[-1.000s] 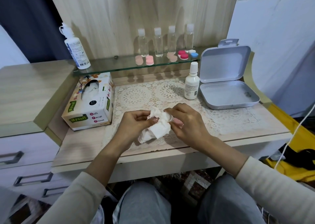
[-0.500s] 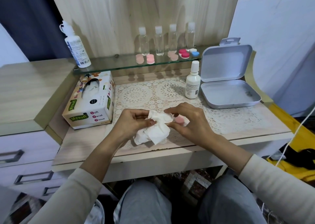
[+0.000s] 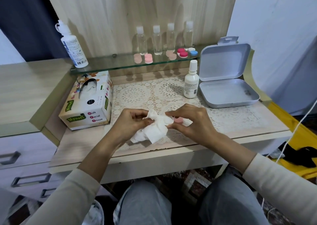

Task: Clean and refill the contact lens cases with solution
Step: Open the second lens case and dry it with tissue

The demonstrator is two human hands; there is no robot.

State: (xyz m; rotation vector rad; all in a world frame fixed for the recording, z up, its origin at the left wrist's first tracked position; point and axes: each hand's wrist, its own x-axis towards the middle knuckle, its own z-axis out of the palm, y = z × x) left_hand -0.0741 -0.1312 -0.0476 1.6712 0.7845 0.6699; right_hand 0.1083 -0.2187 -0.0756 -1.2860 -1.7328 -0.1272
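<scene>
While the left hand (image 3: 135, 122) pinches a tissue (image 3: 154, 130) and the right hand (image 3: 192, 122) pinches a pink case (image 3: 178, 120) near the desk's (image 3: 77, 144) front edge, a slack grip could drop it.

This looks like a room in a home, at a dressing table. The wood-look surface (image 3: 77, 144) carries a lace mat (image 3: 137, 94) and a box of facial tissues (image 3: 89, 104). Above it, a glass shelf (image 3: 109, 64) fixed to a wooden back panel (image 3: 120, 10) holds small clear bottles (image 3: 157, 39) and coloured lens cases (image 3: 182, 52). Drawers (image 3: 25, 149) with metal handles stand to the left. A dark curtain (image 3: 25, 19) hangs behind, a patterned rug (image 3: 193, 178) covers the floor, and the wall (image 3: 274, 27) is plainly painted.
</scene>
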